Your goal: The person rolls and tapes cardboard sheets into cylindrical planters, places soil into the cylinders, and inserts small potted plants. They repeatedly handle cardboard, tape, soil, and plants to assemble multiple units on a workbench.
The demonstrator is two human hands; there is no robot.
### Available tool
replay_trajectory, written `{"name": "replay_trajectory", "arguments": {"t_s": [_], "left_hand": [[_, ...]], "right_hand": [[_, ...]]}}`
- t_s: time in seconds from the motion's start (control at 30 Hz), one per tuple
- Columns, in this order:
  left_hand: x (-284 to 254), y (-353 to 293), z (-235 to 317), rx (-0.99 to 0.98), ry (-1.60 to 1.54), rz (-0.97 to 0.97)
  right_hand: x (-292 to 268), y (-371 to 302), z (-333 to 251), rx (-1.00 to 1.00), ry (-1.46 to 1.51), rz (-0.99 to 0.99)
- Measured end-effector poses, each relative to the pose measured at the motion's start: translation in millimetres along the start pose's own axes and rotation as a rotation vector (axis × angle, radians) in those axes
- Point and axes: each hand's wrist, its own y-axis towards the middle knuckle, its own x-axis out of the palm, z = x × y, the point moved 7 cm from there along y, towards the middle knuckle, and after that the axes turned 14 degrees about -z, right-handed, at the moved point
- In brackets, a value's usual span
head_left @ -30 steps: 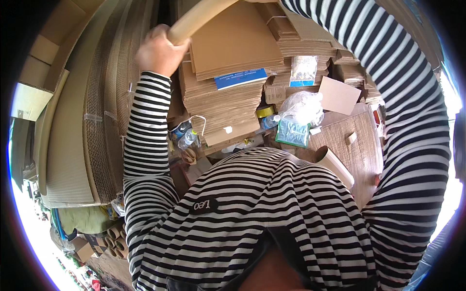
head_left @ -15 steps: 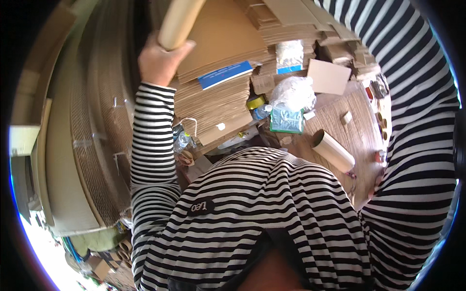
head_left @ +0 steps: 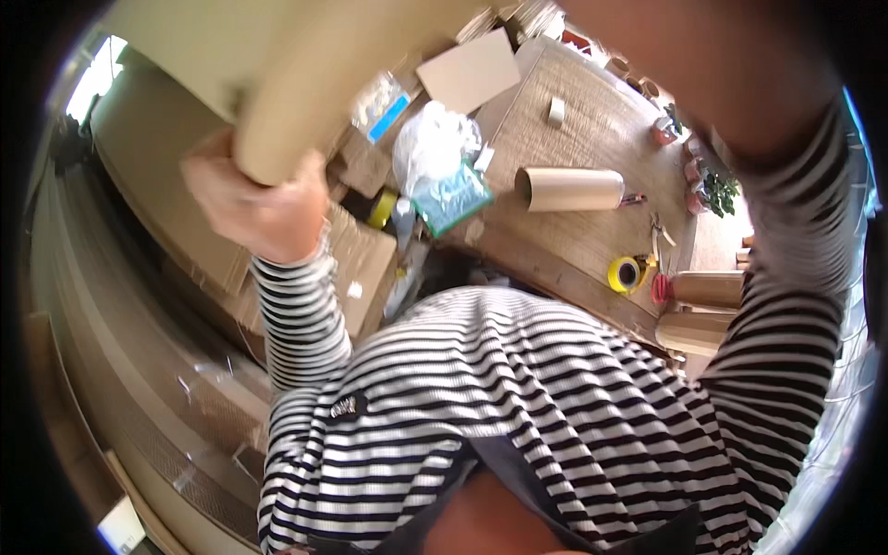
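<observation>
My left hand (head_left: 259, 208) is wrapped round the lower end of a long tan cardboard tube (head_left: 319, 88), raised at the upper left. The tube slants up toward the top edge and is blurred. My right arm reaches up at the upper right; what shows of the right hand (head_left: 666, 46) is smeared and cut off by the top edge, its fingers hidden. Below and between the arms, a shorter cardboard tube (head_left: 573, 190) lies on the wooden table (head_left: 536, 245), a small red-tipped tool (head_left: 634, 199) at its end.
A clear plastic bag (head_left: 435, 143), a green-edged packet (head_left: 453, 196) and a cardboard piece (head_left: 470, 72) lie near the table's left side. On the right are yellow tape (head_left: 627, 275), red-handled scissors (head_left: 660, 287), more tubes (head_left: 708, 289) and potted plants (head_left: 717, 194). Cardboard stacks (head_left: 166, 176) stand left.
The view has turned toward the table. My left hand, still holding the tube, appears lower and further left, the tube closer. My right forearm has come up into view at the upper right.
</observation>
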Motion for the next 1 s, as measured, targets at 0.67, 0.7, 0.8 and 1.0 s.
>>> {"name": "replay_trajectory", "arguments": {"t_s": [0.67,0.7,0.8,1.0], "left_hand": [[309,-101,281,0.421,-0.304,-0.997],[316,-104,289,0.440,-0.294,-1.018],[326,-108,313,0.485,-0.292,-1.101],[346,-101,340,0.500,-0.270,-1.072]], "right_hand": [[313,-493,-51,1.338,0.639,-0.268],[348,-527,-72,1.347,0.675,-0.558],[424,-567,-126,1.097,0.871,-1.174],[517,-578,-137,0.650,0.990,-1.344]]}}
